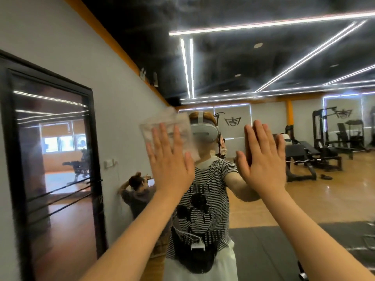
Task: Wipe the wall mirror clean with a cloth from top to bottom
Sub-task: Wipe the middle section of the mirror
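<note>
My two bare forearms reach up to the wall mirror [263,57]: my left hand [170,165], fingers straight and spread, presses a pale cloth [162,126] flat on the glass at head height, while my right hand [261,159] rests flat and released beside it. Gym machines [324,138] show in the reflection.

Left hand [169,159] flat, fingers straight, pressing a thin pale translucent square cloth [162,128] against the large wall mirror [263,199]. Right hand [261,157] flat on the glass beside it, fingers straight, meeting its own reflection. Both forearms raised.
</note>
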`<state>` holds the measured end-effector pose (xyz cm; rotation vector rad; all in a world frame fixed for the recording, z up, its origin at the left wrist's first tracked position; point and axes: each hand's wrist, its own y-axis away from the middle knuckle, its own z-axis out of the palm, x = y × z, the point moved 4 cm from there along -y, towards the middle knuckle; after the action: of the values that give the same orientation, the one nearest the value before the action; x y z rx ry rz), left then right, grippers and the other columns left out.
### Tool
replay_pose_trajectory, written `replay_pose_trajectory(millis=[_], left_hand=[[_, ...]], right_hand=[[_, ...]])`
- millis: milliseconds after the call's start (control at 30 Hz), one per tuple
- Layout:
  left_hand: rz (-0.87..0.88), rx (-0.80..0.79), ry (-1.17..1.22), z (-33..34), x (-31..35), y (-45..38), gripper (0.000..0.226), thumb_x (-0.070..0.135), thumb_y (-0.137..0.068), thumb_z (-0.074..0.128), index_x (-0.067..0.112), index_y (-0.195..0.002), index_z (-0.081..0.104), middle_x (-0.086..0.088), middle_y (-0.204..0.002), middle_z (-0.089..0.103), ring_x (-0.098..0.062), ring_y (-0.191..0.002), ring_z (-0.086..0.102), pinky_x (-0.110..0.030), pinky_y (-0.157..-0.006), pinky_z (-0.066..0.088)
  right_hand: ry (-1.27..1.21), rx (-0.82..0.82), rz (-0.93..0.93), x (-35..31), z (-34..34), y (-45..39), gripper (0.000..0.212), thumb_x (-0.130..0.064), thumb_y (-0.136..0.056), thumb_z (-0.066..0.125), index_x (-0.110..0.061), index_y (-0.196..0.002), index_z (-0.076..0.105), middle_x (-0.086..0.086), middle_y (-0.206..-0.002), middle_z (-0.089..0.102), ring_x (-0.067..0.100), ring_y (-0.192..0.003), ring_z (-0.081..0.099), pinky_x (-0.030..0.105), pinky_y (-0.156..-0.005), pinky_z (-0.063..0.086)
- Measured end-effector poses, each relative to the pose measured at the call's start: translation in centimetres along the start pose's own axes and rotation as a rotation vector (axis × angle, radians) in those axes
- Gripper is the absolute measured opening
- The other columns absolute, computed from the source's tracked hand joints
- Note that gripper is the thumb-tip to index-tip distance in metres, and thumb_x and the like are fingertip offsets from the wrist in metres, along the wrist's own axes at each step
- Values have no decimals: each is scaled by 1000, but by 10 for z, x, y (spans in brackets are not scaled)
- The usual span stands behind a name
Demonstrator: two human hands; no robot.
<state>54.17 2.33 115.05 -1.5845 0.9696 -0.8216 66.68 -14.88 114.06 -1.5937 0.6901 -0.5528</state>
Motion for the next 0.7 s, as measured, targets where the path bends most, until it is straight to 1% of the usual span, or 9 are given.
replay_pose_trajectory(millis=[100,167,233,300,400,533,567,633,700], left_hand=[[218,-30,-23,6,19,0,70,39,-92,26,15,-153,0,-11,-159,1,-27,-147,1,-45,-118,-3],[356,-36,-50,5,8,-3,71,39,-92,29,13,-153,3,-12,-159,5,-23,-147,2,-40,-118,-5],[420,-26,-92,2,-14,-7,70,38,-92,30,13,-153,7,-13,-159,9,-21,-146,5,-36,-118,-6],[346,-7,-87,-4,-40,-15,69,37,-92,31,14,-154,11,-17,-160,13,-25,-146,7,-32,-117,-9],[138,33,-40,-11,-58,-22,67,34,-92,29,11,-154,16,-19,-160,14,-30,-147,8,-31,-117,-12],[-204,70,42,-6,-27,-15,68,33,-93,23,12,-155,6,-17,-161,5,-34,-148,4,-45,-119,-3],[-214,57,51,-2,-10,-12,68,34,-93,22,13,-154,0,-16,-161,0,-33,-148,1,-47,-119,-2],[-68,1,30,8,29,-4,67,37,-95,20,14,-153,-4,-16,-160,-6,-30,-148,-3,-48,-119,-2],[106,-36,15,15,54,1,67,39,-95,22,13,-154,5,-17,-161,0,-31,-148,-1,-49,-118,-1]], right_hand=[[-8,-11,7,1,0,0,65,-46,-94,33,-16,-152,26,8,-159,23,21,-146,15,37,-119,-3],[-18,-12,7,2,-2,-1,66,-46,-94,33,-16,-152,27,8,-159,24,21,-146,16,37,-118,-3],[-19,-11,6,2,-2,0,65,-46,-94,34,-16,-152,28,8,-159,25,22,-146,16,36,-118,-3],[-11,-10,9,2,-2,0,65,-46,-94,34,-16,-152,28,8,-159,25,21,-146,15,35,-118,-5],[-9,-2,16,2,-1,0,65,-45,-94,34,-17,-152,26,8,-159,24,20,-146,14,34,-118,-6],[-7,5,16,0,0,1,65,-44,-95,35,-16,-153,26,8,-159,23,21,-146,14,35,-118,-6],[-9,9,14,0,1,1,65,-44,-95,35,-16,-153,26,8,-160,23,21,-146,15,35,-118,-6],[-11,21,9,1,1,1,65,-45,-95,34,-16,-153,27,7,-160,22,20,-147,14,36,-119,-5],[-32,26,3,1,0,1,64,-46,-96,33,-16,-152,27,7,-159,22,19,-146,13,35,-118,-4]])
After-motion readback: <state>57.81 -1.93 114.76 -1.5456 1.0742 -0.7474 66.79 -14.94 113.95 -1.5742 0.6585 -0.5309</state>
